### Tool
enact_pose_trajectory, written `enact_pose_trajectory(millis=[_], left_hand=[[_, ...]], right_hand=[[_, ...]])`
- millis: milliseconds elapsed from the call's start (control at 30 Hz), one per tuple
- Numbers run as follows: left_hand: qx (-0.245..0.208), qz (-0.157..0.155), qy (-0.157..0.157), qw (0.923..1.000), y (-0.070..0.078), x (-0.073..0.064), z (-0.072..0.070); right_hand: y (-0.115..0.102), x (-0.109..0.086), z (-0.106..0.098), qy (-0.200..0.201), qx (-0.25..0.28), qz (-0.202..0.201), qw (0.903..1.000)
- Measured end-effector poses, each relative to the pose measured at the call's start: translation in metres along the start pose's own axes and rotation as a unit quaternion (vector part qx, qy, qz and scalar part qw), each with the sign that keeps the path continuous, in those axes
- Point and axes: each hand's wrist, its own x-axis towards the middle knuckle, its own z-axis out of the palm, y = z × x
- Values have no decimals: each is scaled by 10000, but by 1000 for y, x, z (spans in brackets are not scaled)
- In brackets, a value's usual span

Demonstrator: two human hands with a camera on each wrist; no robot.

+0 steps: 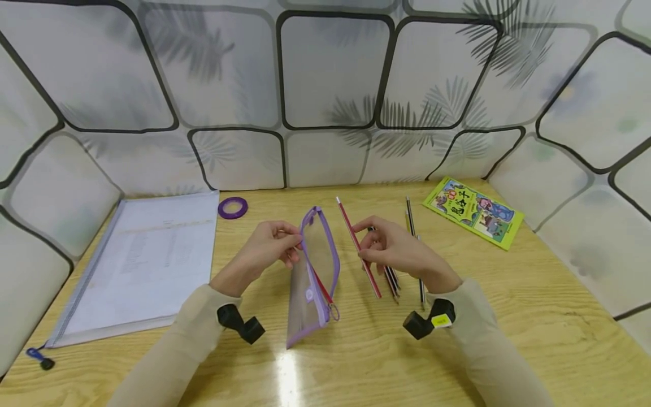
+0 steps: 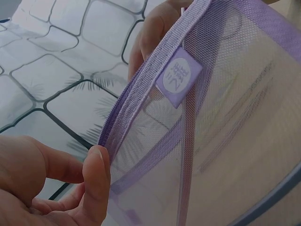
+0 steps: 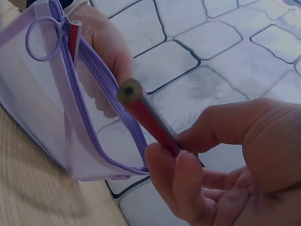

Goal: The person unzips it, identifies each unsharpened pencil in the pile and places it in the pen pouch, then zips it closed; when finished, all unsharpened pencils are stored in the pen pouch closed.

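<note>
Red pencil (image 1: 355,240) pinched mid-shaft by right hand (image 1: 390,246), held just right of mesh pouch (image 1: 305,305); pouch gripped at left edge by left hand (image 1: 269,249); second red pencil (image 1: 322,286) held inside, dark pencils (image 1: 392,281) laid farther right.

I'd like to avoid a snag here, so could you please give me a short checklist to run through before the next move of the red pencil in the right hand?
1. Left hand steadies the purple mesh pouch: ok, it pinches the rim.
2. Pouch mouth open: ok, its edges stand apart.
3. Right hand has hold of the red pencil: ok, pinched between thumb and fingers.
4. Held pencil apart from the pouch: ok, a gap shows in the head view.
5. Mouth free of other items: not ok, the end of a second red pencil reaches up to it.
6. Right hand clear of the dark pencils on the table: cannot tell, it overlaps them in the head view.
</note>
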Motion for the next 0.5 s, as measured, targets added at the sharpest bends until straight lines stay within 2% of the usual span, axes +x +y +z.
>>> enact_pose_trajectory(millis=[233,500], left_hand=[[-18,5,-22,10000,0,0,0],[22,42,-25,10000,-1,0,-1]], right_hand=[[-2,-1,7,-295,-35,-139,9995],[-5,-1,13,-700,322,-236,9967]])
